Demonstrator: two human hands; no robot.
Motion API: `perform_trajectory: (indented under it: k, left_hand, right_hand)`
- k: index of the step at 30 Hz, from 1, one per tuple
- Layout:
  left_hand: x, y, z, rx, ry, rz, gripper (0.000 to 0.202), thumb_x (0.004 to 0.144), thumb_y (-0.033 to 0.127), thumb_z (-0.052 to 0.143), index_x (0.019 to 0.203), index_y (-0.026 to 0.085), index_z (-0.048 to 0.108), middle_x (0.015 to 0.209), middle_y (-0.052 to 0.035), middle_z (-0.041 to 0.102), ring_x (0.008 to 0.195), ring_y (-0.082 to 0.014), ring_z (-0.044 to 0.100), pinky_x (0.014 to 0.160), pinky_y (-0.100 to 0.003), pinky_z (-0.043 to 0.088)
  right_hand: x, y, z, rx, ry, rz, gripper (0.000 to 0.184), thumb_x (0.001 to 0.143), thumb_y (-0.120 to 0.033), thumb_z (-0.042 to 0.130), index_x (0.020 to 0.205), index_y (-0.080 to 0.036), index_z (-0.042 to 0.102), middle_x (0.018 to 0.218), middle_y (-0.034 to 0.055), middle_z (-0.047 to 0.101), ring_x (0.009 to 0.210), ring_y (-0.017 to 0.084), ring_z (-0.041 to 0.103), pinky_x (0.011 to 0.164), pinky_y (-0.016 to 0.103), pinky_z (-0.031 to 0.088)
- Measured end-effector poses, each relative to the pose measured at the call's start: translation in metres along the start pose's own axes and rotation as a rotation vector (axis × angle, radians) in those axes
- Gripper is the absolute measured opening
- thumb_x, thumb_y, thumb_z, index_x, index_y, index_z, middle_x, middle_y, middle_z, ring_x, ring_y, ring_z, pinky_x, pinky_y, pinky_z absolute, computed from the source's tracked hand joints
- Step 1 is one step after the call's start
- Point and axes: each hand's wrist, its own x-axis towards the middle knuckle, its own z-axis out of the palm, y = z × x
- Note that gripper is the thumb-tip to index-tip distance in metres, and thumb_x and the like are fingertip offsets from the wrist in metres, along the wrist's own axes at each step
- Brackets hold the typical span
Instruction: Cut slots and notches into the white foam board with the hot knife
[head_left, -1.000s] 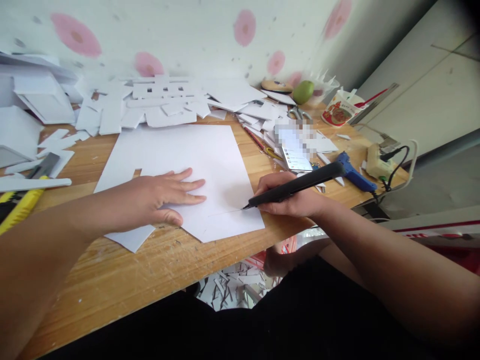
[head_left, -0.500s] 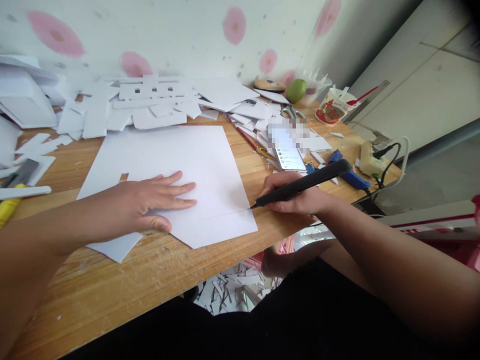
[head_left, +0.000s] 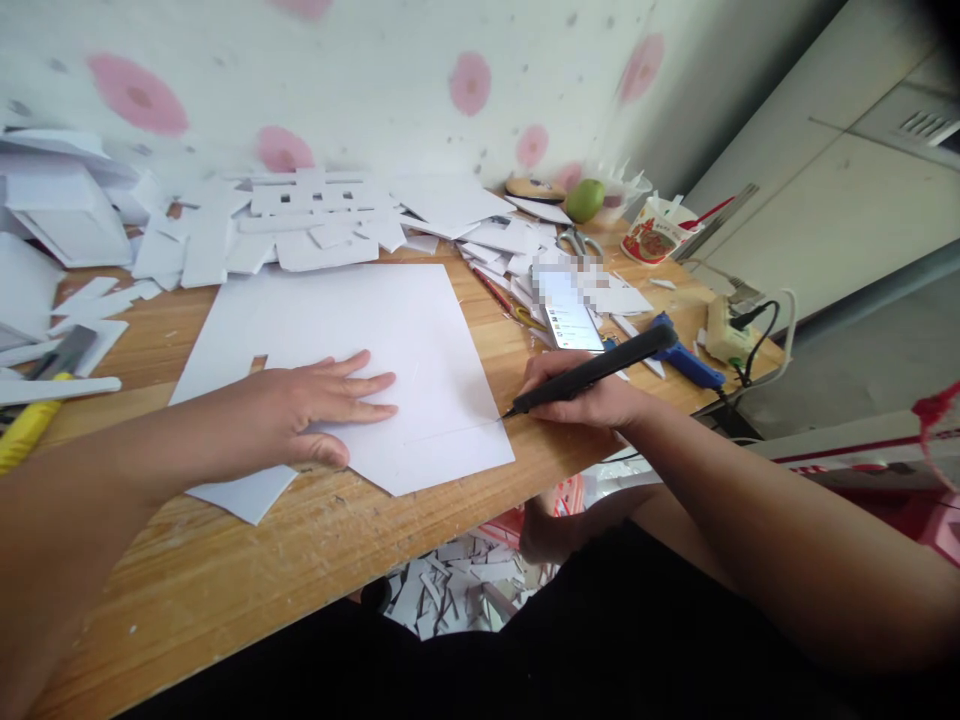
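A large white foam board sheet (head_left: 450,350) lies flat on the wooden table, with a small rectangular cutout and a notched near edge. My left hand (head_left: 322,405) presses flat on it, fingers spread. In my right hand (head_left: 562,390) is a black pen-shaped craft knife (head_left: 600,368), gripped like a pen. Its thin tip is at the sheet's right edge, where a faint straight line across the board ends. The handle slants up to the right.
White board offcuts (head_left: 315,220) pile along the wall. A yellow-handled knife (head_left: 37,415) lies left. On the right are a phone (head_left: 566,315), scissors (head_left: 579,243), a blue glue gun (head_left: 690,355), a power strip (head_left: 731,330), a paper cup (head_left: 656,232) and a green fruit (head_left: 585,201).
The view has shifted slightly, so the table's contents sit a little lower in it. Both hands keep about the same place on the sheet, and the knife tip stays at its right edge.
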Motion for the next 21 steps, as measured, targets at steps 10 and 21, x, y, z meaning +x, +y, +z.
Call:
perform_trajectory:
  k: [10,21]
  left_hand:
    - [0.004,0.018,-0.007,-0.041,-0.087,-0.088,0.052,0.091,0.054,0.066,0.142,0.047,0.054,0.164,0.0047,0.034,0.157,-0.0339,0.016,0.121,-0.063,0.022]
    - [0.002,0.035,0.004,-0.007,0.083,0.108,0.049,0.087,0.044,0.075,0.134,0.032,0.066,0.155,-0.0021,0.051,0.151,-0.0297,0.036,0.119,-0.045,0.037]
  right_hand:
    - [-0.013,-0.013,0.01,0.328,0.418,0.182,0.027,0.071,-0.04,0.085,0.079,-0.019,0.071,0.072,0.0011,0.07,0.067,0.017,0.064,0.065,0.029,0.051]
    - [0.045,-0.05,0.07,0.114,0.108,0.09,0.024,0.082,-0.038,0.077,0.081,-0.015,0.069,0.072,0.0012,0.063,0.064,0.012,0.055,0.056,0.023,0.045]
